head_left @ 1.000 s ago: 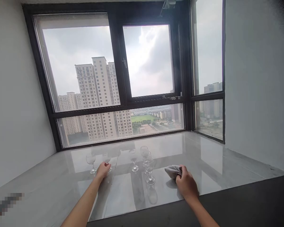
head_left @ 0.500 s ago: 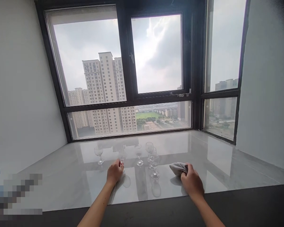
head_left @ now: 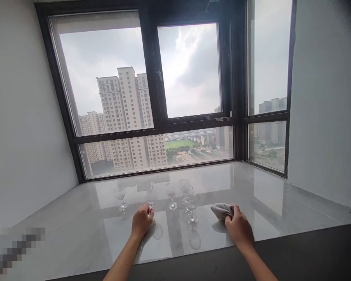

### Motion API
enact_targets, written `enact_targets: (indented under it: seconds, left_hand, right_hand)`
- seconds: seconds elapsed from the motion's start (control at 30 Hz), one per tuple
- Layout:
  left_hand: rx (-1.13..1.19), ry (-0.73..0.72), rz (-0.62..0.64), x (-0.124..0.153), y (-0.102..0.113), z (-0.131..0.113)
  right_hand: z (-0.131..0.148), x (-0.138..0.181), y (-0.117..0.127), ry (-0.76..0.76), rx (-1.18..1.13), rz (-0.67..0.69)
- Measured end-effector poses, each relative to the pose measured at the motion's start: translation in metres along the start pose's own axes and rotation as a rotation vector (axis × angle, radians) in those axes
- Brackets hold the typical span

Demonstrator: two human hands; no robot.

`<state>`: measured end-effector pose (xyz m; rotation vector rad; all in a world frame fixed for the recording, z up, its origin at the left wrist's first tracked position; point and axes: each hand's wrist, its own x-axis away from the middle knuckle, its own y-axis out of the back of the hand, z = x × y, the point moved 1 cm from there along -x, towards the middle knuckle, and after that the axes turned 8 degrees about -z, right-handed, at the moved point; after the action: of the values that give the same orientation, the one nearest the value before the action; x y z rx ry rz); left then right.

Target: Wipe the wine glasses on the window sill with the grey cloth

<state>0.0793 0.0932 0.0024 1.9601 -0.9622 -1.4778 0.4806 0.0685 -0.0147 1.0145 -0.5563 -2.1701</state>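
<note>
My left hand (head_left: 142, 221) is closed around the stem of a clear wine glass (head_left: 151, 197) that stands on the glossy sill; the lower part of the glass is mostly hidden by my fingers. My right hand (head_left: 240, 226) grips a bunched grey cloth (head_left: 221, 211), held just over the sill at the right. Between my hands a wine glass (head_left: 192, 208) stands nearest the front, with a second wine glass (head_left: 184, 188) and another close behind it. A separate wine glass (head_left: 172, 197) is to their left. Further left, past my left hand, stands one more wine glass (head_left: 122, 198). All are upright.
The pale tiled window sill (head_left: 82, 234) is shiny and mirrors the window and glasses. Its dark front edge (head_left: 310, 249) runs along the bottom. A dark window frame (head_left: 193, 124) rises behind, with walls on both sides. A blurred patch covers the lower left.
The view has shifted slightly, so the window and glasses sit a little differently in the picture. Both hands keep their holds, with hardly any movement relative to the sill.
</note>
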Motion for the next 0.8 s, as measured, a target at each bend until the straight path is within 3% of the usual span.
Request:
enact_targets:
  seconds: [0.5,0.63,0.8]
  left_hand:
    - [-0.092,-0.005,-0.034,0.000,-0.010,0.003]
    - [-0.096,0.032,0.001,-0.001,-0.006,0.001]
    - [-0.023,0.182,0.078,0.007,0.000,0.002]
  right_hand:
    - [-0.004,-0.001,-0.007,-0.041,-0.014,0.008]
    - [-0.004,-0.001,-0.003,-0.022,-0.010,0.030]
    - [-0.007,-0.005,-0.001,-0.017,-0.003,0.066]
